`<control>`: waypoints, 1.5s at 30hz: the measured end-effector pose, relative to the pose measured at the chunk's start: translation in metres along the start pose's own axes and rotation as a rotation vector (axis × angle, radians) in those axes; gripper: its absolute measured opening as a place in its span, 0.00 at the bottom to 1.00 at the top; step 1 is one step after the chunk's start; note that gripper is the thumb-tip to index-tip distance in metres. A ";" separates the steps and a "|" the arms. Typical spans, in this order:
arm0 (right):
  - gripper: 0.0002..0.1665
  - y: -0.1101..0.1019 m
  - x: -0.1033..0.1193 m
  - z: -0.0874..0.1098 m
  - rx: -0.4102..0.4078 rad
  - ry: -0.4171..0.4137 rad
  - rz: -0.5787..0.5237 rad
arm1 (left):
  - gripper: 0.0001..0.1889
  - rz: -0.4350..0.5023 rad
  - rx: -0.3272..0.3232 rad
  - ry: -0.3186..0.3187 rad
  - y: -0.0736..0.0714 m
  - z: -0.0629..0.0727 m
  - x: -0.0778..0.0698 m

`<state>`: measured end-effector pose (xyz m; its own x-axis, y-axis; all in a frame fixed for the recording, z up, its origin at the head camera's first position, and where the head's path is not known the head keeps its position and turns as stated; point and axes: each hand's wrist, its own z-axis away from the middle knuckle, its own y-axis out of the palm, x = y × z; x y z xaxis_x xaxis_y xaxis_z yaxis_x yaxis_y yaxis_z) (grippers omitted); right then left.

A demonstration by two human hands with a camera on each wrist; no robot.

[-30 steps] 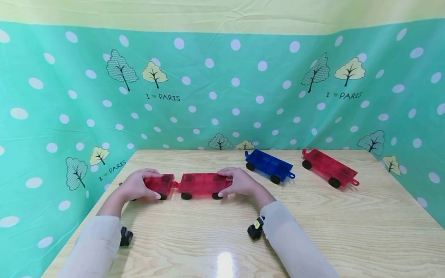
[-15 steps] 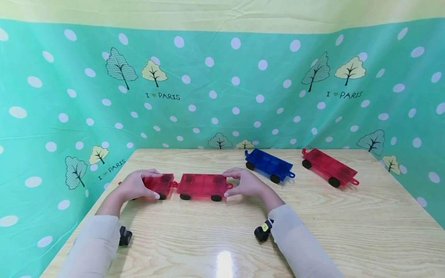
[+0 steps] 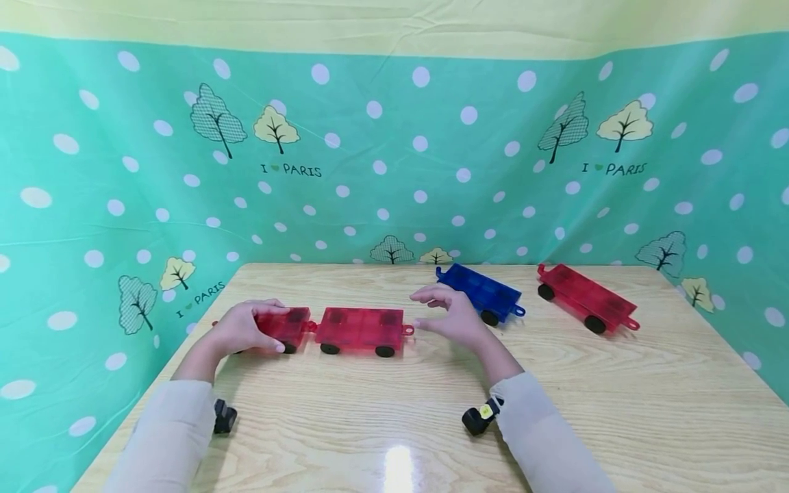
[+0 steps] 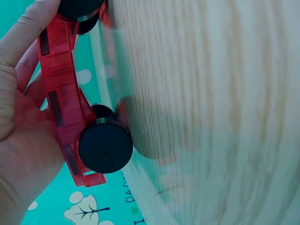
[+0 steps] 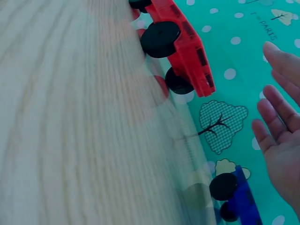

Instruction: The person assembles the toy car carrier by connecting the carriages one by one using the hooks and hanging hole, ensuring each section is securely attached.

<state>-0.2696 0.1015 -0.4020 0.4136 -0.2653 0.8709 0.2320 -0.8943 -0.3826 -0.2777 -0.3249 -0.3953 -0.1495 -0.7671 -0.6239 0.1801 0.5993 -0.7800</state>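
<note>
Two translucent red toy train cars stand end to end on the table, joined at a small hook and ring. My left hand (image 3: 242, 329) grips the left red car (image 3: 298, 327), thumb along its near side and fingers over its far side; the left wrist view shows its black wheel (image 4: 106, 148) on the wood. Just right of the second red car (image 3: 359, 329), my right hand (image 3: 455, 316) is lifted with fingers apart, holding nothing. That car's ring end points at the hand. Behind the right hand is a blue car (image 3: 482, 293), partly covered by it.
A third red car (image 3: 587, 299) stands at the back right, turned at an angle. The wooden table (image 3: 370, 418) ends at a green dotted cloth (image 3: 345, 164) behind and at the sides. A black wrist camera (image 3: 477, 419) sits under the right sleeve.
My right hand has let go of the second red car and moved right and slightly up. The left hand keeps its grip on the left car.
</note>
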 end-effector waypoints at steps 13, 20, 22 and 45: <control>0.23 -0.015 0.020 0.008 -0.064 -0.049 0.022 | 0.46 -0.005 -0.005 -0.004 0.001 0.000 0.001; 0.26 -0.029 0.019 0.011 -0.062 -0.025 0.086 | 0.45 0.001 -0.010 0.000 0.001 0.001 -0.001; 0.27 -0.034 0.016 0.013 -0.067 -0.015 0.094 | 0.45 0.008 -0.007 -0.003 0.001 0.001 -0.001; 0.37 -0.080 -0.010 0.008 -0.048 0.165 0.213 | 0.45 0.023 0.004 -0.010 0.001 0.002 -0.003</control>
<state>-0.2853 0.1783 -0.3823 0.2988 -0.5007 0.8124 0.1121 -0.8270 -0.5509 -0.2757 -0.3228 -0.3943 -0.1353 -0.7553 -0.6412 0.1873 0.6160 -0.7652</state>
